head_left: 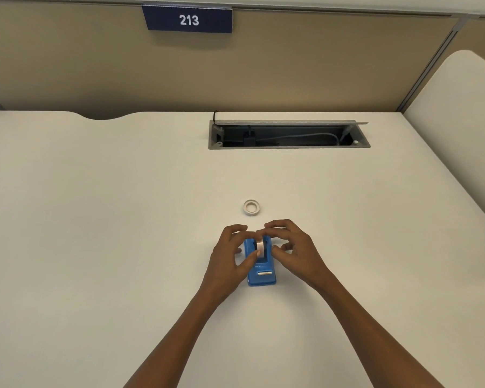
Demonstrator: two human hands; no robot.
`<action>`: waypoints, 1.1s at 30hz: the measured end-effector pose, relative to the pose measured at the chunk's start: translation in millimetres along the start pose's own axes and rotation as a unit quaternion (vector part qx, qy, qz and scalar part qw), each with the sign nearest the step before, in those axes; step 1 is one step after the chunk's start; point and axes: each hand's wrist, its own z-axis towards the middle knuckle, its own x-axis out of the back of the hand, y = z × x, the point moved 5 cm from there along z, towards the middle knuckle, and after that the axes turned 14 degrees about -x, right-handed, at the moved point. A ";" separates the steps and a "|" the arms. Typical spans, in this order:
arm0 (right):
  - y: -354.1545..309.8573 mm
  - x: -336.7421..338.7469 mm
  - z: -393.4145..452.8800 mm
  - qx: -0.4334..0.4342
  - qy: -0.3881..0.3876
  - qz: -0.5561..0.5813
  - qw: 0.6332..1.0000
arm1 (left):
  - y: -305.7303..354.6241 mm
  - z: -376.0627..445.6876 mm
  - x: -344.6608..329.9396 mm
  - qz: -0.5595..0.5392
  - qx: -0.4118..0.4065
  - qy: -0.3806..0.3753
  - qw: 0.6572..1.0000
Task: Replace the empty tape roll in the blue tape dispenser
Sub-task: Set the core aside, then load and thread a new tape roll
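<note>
Blue dispenser: long axis toward viewer, cutter nearest.

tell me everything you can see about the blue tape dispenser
The blue tape dispenser looks like glossy plastic and stands upright on the white desk, its metal cutter toward the person. A tape roll sits on edge in its cradle. The left hand and right hand flank it, fingertips on the roll.
</note>
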 end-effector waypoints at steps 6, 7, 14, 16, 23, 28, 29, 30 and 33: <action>2.1 -4.5 3.5 -0.019 -0.013 0.040 0.999 | -3.2 -1.6 1.8 0.000 0.015 -0.001 1.000; 2.4 -4.5 3.9 -0.025 -0.017 0.055 0.998 | -2.8 -2.0 1.8 -0.004 0.013 -0.002 1.000; 3.0 -6.2 5.4 -0.057 -0.043 0.078 0.994 | -3.6 -3.1 -0.1 -0.020 0.017 0.003 1.000; 4.1 -5.9 6.8 -0.068 -0.033 0.092 0.993 | -4.1 -4.0 -0.7 -0.022 0.012 0.001 1.000; 3.4 -11.1 12.1 -0.130 -0.034 0.145 0.980 | -7.5 -7.0 -4.6 -0.021 0.009 -0.003 1.000; 2.2 -15.0 16.8 -0.163 -0.038 0.161 0.973 | -9.4 -8.0 -4.5 -0.018 0.009 -0.006 1.000; 2.2 -15.5 17.1 -0.165 -0.040 0.168 0.971 | -9.4 -8.1 -4.4 -0.018 0.008 -0.006 1.000; 2.5 -16.0 17.2 -0.168 -0.040 0.173 0.970 | -9.4 -8.2 -4.4 -0.019 0.008 -0.006 1.000; 3.3 -16.7 17.5 -0.175 -0.035 0.183 0.967 | -9.1 -8.0 -4.2 -0.017 0.008 -0.005 1.000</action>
